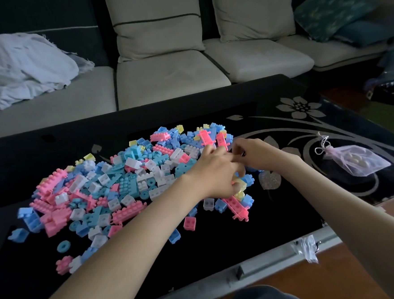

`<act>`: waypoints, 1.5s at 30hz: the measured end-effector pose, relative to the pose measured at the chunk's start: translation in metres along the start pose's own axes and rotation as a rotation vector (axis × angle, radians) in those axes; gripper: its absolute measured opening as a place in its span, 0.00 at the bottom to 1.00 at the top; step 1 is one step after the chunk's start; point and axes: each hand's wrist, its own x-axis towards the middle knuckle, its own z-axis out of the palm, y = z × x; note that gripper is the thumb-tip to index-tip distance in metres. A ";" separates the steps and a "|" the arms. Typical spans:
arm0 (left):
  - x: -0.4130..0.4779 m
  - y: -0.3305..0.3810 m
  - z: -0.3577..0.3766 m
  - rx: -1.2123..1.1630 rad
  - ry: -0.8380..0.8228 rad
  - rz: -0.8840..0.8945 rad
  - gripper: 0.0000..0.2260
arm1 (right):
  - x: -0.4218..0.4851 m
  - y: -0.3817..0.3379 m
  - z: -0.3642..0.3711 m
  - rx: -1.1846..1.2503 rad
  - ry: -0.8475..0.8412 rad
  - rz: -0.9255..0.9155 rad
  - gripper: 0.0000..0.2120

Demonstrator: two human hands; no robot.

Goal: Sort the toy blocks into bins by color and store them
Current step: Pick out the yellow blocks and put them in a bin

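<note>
A wide pile of pink, blue, white and yellow toy blocks (pixel 132 177) is spread over the black glass table (pixel 221 245). My left hand (pixel 213 174) reaches over the pile's right end, with its fingers curled round pale yellow blocks (pixel 239 185). My right hand (pixel 254 152) is just beyond it and touches its fingertips. Its fingers are curled, and whatever may be between them is hidden. A long pink block (pixel 237 208) lies just below my left hand. No bins are in view.
A sheer pink drawstring bag (pixel 357 162) with white pieces inside lies on the table's right side. A sofa (pixel 163 81) with cushions runs behind the table, with a crumpled light blanket (pixel 18 68) on its left. The table's near edge (pixel 269 261) has a metal rail.
</note>
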 end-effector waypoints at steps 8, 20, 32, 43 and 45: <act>0.005 0.005 -0.003 0.181 -0.060 -0.010 0.13 | -0.017 -0.003 -0.007 0.106 0.207 -0.037 0.06; -0.010 0.005 0.002 -0.011 0.216 -0.123 0.04 | -0.065 -0.015 -0.004 0.269 -0.084 0.039 0.06; -0.072 0.005 -0.020 -0.248 0.426 -0.243 0.08 | -0.072 -0.065 0.016 -0.238 -0.115 -0.054 0.10; -0.219 -0.062 -0.060 -0.243 0.450 -0.613 0.07 | -0.054 -0.210 0.028 -0.130 0.092 -0.401 0.12; -0.256 -0.076 -0.068 -0.265 0.453 -0.721 0.06 | -0.054 -0.250 0.041 -0.064 0.074 -0.502 0.12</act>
